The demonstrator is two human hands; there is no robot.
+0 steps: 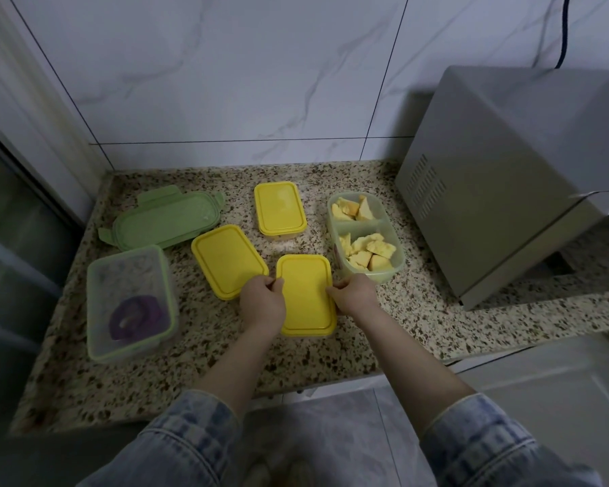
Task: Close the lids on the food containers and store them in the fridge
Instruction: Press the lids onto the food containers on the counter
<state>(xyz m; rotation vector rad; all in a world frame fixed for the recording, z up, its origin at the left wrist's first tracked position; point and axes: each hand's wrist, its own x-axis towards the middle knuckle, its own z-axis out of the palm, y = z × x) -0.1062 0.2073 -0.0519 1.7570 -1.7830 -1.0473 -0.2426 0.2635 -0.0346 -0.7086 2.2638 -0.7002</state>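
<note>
A speckled granite counter [225,346] is seen in a dim kitchen corner, closed at the back by a white marbled tile wall [225,82]. Nearest to the viewer, two forearms in rolled denim sleeves [479,441] are stretched over the counter edge. A yellow-lidded container [306,297] is taken here as the landmark. It is gripped on both long sides: the left hand [262,304] is curled on its left edge and the right hand [354,293] is curled on its right edge, so the hands are kept apart with the lid between them. Far to the left of it, a clear box with green rim [129,300] is placed without lid, and something purple [134,316] lies inside. Just left of the landmark and touching the left hand, a second yellow lid [227,260] is seen. Behind and right of it, an open divided container [364,239] with yellow food pieces [366,249] is standing. Straight behind, a third yellow-lidded container [280,212] is set, and behind to the left a green lid [166,219] is lying loose. Furthest to the right, a grey microwave [507,177] is standing.
</note>
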